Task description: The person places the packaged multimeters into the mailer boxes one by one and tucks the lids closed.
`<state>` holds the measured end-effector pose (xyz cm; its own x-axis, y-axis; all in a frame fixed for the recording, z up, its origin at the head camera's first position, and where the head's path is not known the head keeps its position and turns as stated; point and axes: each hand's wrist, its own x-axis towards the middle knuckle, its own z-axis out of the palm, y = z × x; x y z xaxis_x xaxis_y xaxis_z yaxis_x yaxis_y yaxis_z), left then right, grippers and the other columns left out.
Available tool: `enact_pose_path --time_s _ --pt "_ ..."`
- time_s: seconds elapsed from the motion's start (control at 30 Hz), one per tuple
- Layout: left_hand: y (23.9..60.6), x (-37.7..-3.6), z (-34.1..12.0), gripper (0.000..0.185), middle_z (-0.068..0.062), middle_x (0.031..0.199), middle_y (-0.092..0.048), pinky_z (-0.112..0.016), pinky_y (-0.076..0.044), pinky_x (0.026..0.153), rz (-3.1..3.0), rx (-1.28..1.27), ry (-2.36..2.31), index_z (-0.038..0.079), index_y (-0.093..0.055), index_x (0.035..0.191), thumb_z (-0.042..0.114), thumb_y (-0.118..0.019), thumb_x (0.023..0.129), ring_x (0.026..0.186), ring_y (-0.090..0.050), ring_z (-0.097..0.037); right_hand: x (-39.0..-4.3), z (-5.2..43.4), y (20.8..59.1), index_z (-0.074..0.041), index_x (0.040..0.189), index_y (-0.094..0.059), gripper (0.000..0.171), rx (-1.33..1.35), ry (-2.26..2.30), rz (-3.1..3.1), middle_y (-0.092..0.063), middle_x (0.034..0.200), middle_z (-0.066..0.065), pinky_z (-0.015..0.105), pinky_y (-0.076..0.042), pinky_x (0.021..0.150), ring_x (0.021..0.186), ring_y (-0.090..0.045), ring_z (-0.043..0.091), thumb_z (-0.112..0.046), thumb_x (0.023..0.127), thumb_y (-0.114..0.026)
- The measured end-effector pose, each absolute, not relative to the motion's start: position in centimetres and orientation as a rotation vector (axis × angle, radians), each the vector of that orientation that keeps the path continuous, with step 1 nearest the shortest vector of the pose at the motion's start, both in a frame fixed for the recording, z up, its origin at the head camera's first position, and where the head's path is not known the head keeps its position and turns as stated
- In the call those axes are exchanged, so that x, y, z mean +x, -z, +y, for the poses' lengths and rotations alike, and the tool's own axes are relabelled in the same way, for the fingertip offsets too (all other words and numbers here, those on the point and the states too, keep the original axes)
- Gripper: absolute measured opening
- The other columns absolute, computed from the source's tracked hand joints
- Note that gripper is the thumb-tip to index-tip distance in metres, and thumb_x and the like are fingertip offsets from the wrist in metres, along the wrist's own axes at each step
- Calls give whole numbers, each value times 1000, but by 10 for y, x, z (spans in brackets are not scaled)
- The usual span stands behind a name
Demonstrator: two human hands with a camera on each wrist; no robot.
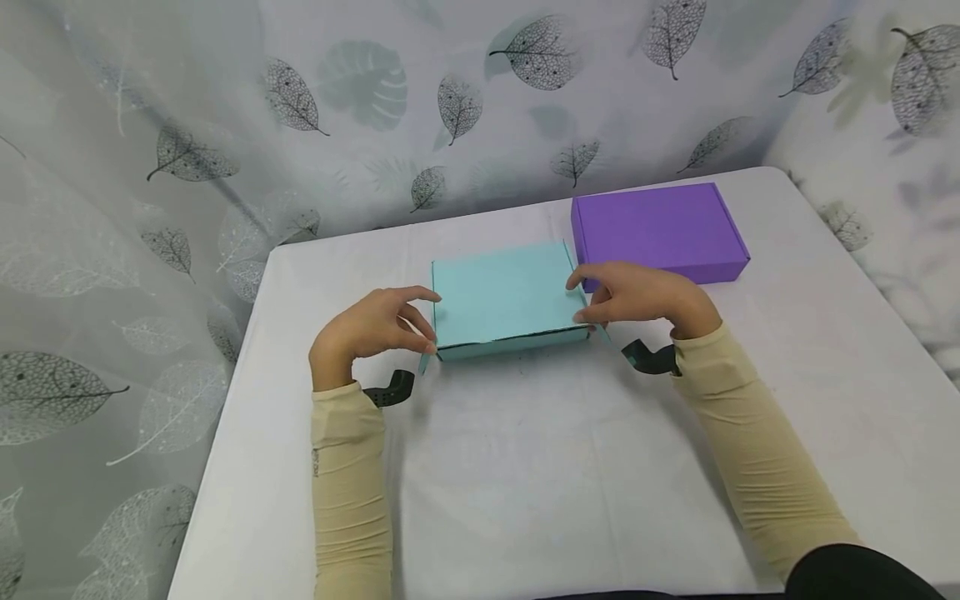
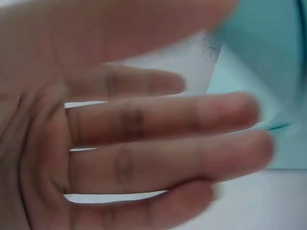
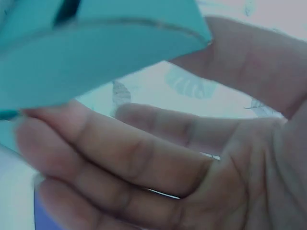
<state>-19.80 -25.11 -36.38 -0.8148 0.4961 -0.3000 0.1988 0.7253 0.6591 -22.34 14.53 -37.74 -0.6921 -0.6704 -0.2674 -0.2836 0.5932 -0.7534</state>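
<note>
A flat teal cardboard box (image 1: 506, 300) lies on the white table (image 1: 562, 483), lid down. My left hand (image 1: 416, 321) is at its left side, the fairly straight fingers (image 2: 201, 117) touching the teal side flap (image 2: 268, 62), thumb near the front left corner. My right hand (image 1: 596, 300) is at the right front corner. In the right wrist view its thumb and fingers (image 3: 120, 158) pinch the teal side flap (image 3: 96, 52) between them.
A shut purple box (image 1: 658, 227) stands just behind and right of the teal one, close to my right hand. A leaf-patterned curtain (image 1: 480, 108) hangs behind and to the left. The table's edges run near at left and far right.
</note>
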Motion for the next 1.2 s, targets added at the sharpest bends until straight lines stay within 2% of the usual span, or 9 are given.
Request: enact_pose_path --time_s 0.17,0.37,0.5,0.77,0.9,1.2 --pt "367 -202 -252 68 3 106 -76 -46 -52 89 2604 459 -786 7 -54 148 20 -85 88 94 -71 -20 -227 142 382 3 137 -55 51 -779 977 2350 -76 92 5 46 -52 83 88 -69 28 -19 96 -76" --pt "368 -203 -254 67 1 106 -76 -47 -51 92 2607 395 -769 7 -55 146 23 -85 89 99 -71 -23 -228 142 381 2 135 -57 49 -713 956 2384 -76 94 4 49 -52 86 94 -69 25 -22 97 -76" --pt "369 -203 -255 62 2 104 -77 -49 -50 93 2595 397 -803 8 -56 145 23 -83 91 102 -70 -24 -227 143 377 1 126 -61 41 -643 958 2419 -75 93 7 47 -53 80 90 -70 29 -27 99 -73" --pt "372 -204 -258 53 6 98 -77 -49 -49 95 2576 441 -834 8 -60 141 22 -79 94 103 -69 -22 -228 147 375 2 109 -66 28 -552 1045 2348 -74 89 16 45 -61 76 82 -73 35 -23 99 -74" --pt "374 -205 -259 52 7 96 -77 -50 -48 97 2561 449 -841 8 -60 141 21 -78 94 104 -69 -22 -228 146 377 3 112 -65 31 -579 1050 2309 -74 90 16 46 -61 77 83 -73 35 -23 98 -75" --pt "378 -209 -260 62 3 103 -77 -51 -48 99 2525 426 -815 11 -59 143 24 -85 88 105 -70 -21 -229 145 381 7 121 -59 39 -574 1053 2277 -75 92 18 47 -59 82 87 -73 38 -12 94 -78"
